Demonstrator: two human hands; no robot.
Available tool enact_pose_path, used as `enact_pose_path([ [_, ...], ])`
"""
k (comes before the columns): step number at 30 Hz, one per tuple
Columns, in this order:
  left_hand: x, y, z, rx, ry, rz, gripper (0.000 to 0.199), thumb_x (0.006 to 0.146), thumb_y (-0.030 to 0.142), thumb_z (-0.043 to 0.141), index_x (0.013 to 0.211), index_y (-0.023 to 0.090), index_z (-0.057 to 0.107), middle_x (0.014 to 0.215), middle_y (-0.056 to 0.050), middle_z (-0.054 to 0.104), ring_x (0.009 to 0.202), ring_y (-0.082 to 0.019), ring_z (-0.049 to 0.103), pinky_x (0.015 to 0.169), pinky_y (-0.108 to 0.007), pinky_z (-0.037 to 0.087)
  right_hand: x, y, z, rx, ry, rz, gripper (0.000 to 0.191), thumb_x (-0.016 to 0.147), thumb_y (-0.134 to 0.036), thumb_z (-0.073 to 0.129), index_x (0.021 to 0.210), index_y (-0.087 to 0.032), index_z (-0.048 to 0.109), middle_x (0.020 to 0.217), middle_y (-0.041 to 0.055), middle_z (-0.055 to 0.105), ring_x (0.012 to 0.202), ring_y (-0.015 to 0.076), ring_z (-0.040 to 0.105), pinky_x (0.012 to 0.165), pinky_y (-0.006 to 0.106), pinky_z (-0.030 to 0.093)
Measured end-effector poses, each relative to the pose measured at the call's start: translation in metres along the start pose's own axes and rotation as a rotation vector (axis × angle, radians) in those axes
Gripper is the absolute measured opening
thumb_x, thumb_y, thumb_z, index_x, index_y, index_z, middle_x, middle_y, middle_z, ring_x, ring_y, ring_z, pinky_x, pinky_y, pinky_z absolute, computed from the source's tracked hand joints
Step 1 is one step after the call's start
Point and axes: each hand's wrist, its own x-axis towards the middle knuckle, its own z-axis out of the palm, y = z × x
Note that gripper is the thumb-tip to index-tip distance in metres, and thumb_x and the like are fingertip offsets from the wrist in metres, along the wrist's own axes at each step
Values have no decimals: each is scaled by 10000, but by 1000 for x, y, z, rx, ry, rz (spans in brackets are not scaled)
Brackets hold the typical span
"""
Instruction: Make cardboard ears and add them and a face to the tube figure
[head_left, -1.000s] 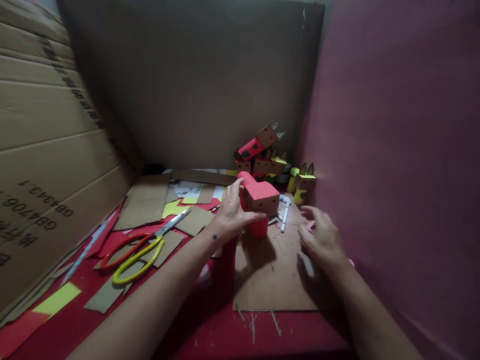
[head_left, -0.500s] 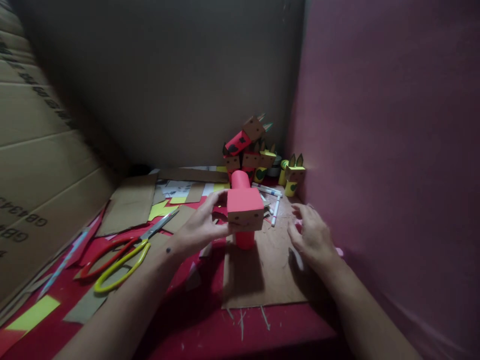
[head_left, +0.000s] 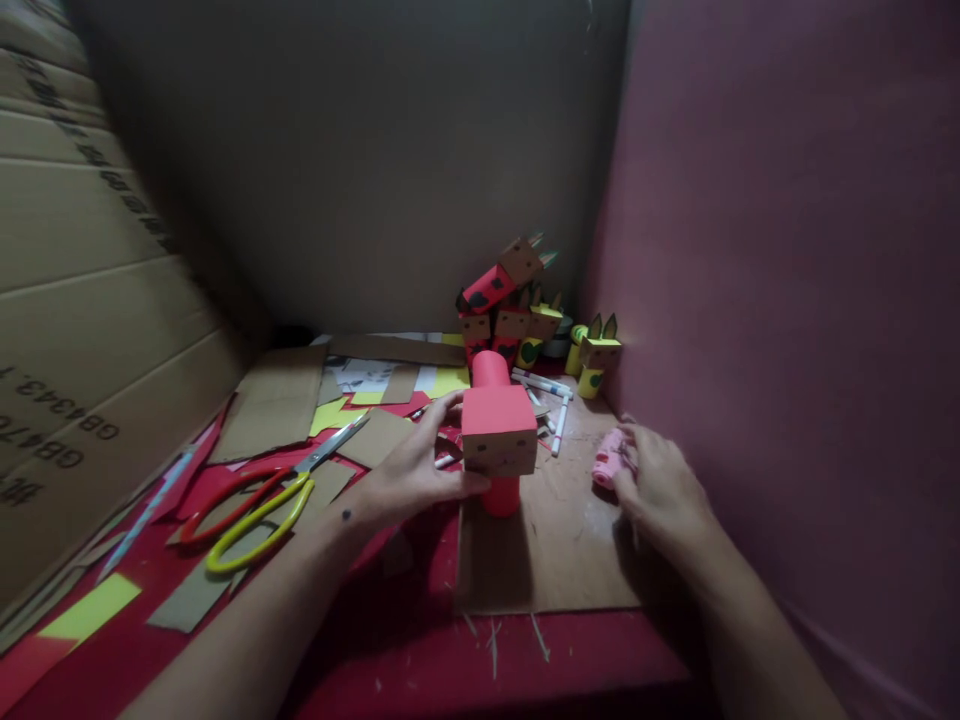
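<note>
My left hand [head_left: 416, 465] grips the side of a cardboard figure, thumb in front and fingers behind. The figure has a box head [head_left: 499, 410] with a red top and a drawn face. Its red tube body [head_left: 501, 497] stands on a brown cardboard sheet [head_left: 555, 570], and a further red tube [head_left: 490, 370] shows behind the head. At the right, my right hand [head_left: 664, 485] has its thumb and fingers closed about the near end of a small pink ridged object [head_left: 610, 458], whose kind I cannot make out.
Red-and-yellow-handled scissors [head_left: 277, 495] lie at the left among cardboard pieces [head_left: 274, 400] and yellow paper [head_left: 94, 608]. White markers [head_left: 560, 425] lie behind the figure. Several finished-looking figures [head_left: 517, 320] are piled at the back. A pink wall [head_left: 787, 300] stands right.
My right hand has shifted right and toward me, uncovering more of the pink object. My left hand still holds the figure. The whole view has shifted slightly.
</note>
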Motion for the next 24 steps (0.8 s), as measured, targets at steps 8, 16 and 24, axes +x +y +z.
enact_pose_path([
  [8,-7,-13,-27,-147,120,-29,781,746,232,726,1427,284,347,1377,-110,462,1057,-250,605,857,-388,530,-19,9,3,-130,-143,-5,675,681,-121,458,1349,-39,506,1049,220,672,954,350,595,775,459,476],
  [16,4,-45,-36,-154,573,-40,499,652,279,731,1106,142,574,886,-32,635,734,-138,572,613,-239,471,-15,7,-1,-160,-204,51,589,741,-84,492,1320,17,523,1047,238,665,970,375,578,834,479,467],
  [24,1,-40,-31,-7,637,-90,477,664,370,736,1064,137,622,781,-10,621,593,-119,513,502,-230,442,-18,0,-6,-119,-182,99,668,762,-50,481,1426,0,419,1095,212,644,1022,357,563,851,445,487],
])
